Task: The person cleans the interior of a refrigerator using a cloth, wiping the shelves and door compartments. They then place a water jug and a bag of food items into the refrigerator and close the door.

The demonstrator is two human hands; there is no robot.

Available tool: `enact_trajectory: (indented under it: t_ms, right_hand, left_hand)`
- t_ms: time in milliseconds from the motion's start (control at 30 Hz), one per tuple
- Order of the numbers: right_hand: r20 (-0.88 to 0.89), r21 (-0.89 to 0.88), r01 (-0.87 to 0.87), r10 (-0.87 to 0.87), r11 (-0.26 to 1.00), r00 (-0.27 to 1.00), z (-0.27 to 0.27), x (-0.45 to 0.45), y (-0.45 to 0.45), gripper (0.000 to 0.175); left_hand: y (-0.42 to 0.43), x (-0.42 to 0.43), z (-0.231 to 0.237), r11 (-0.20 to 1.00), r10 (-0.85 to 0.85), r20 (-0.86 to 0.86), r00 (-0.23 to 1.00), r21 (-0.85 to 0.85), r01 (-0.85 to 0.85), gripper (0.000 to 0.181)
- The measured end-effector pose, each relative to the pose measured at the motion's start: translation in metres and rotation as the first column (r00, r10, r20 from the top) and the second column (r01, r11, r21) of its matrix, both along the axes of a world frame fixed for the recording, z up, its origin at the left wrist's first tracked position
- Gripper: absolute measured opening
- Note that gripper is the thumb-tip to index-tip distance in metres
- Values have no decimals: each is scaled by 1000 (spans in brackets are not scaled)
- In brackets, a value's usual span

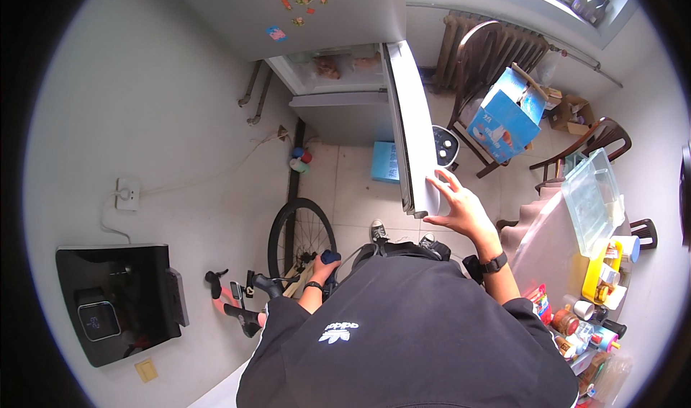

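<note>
A refrigerator's lower door [415,121] stands swung out in front of me. Inside the compartment, bagged food [327,67] shows, reddish-brown in part. My right hand [459,205] is at the free end of this door, fingertips against its outer side and thumb by the near corner. Its fingers are spread, with a gap between thumb and forefinger. Low at my left side, my left hand [324,269] is closed around a small dark blue object [329,256] that I cannot identify. The closed upper refrigerator door [345,8] carries several magnets or stickers.
A bicycle wheel [299,235] and handlebar [232,300] stand by the left wall. A blue box [384,162] lies on the floor near the refrigerator. To the right are a chair [478,57] bearing a blue carton [507,121], and a cluttered table [532,251].
</note>
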State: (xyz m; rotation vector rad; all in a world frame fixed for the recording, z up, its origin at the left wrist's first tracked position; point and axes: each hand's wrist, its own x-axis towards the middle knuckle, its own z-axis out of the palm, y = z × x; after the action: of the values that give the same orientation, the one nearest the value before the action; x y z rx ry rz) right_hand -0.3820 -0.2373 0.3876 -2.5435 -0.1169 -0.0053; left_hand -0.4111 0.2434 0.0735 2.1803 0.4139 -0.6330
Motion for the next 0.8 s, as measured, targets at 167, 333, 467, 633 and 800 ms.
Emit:
enact_trajectory:
  t_ms: [167,333,467,633,800]
  right_hand:
    - [-8,-5,-15,15,1000,1000,5,0,-3,88]
    - [45,-17,-17,18,1000,999,11,7,-4,64]
    - [69,-23,-28,30,999,997,19,14,2,54]
    - [166,91,-80,64,993,984,51,25,24,66]
    - [226,206,-189,141,960,964,73,33,54,84]
  left_hand:
    - [-19,15,24,998,30,-91,995,-50,-35,82]
    - [-34,72,74,989,22,115,993,-146,-5,71]
    - [-70,134,156,985,-18,417,909,-148,88,69]
    - [-144,163,320,904,-269,564,781,-132,407,64]
    - [-204,160,382,680,-458,699,548,-121,723,69]
